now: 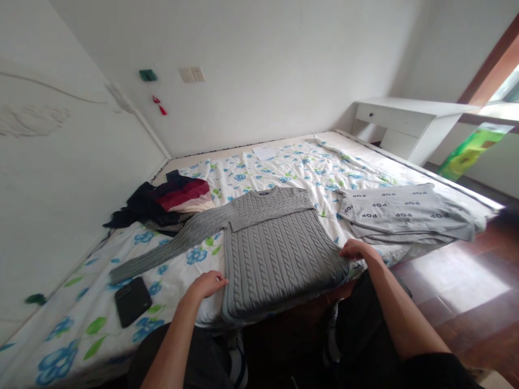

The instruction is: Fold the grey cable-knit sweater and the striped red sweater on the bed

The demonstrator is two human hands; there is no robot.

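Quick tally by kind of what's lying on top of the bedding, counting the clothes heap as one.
Spread-out garments: 2 (grey cable-knit sweater, grey POP-print garment)
Clothes heap: 1 (pieces inside can't be counted)
Black phone: 1
White paper: 1
Total: 5

The sweater [275, 259] lies at the front of the bed [99, 294], one sleeve stretched out left, the other across its chest. The phone [133, 302] sits left of its body — in front of that sleeve's end. Behind the same sleeve is the pile [182, 194]. Right of the sweater — apart from it — lies the shirt [405, 208]. The paper [265, 152] rests toward the bed's back, near the wall [284, 65].
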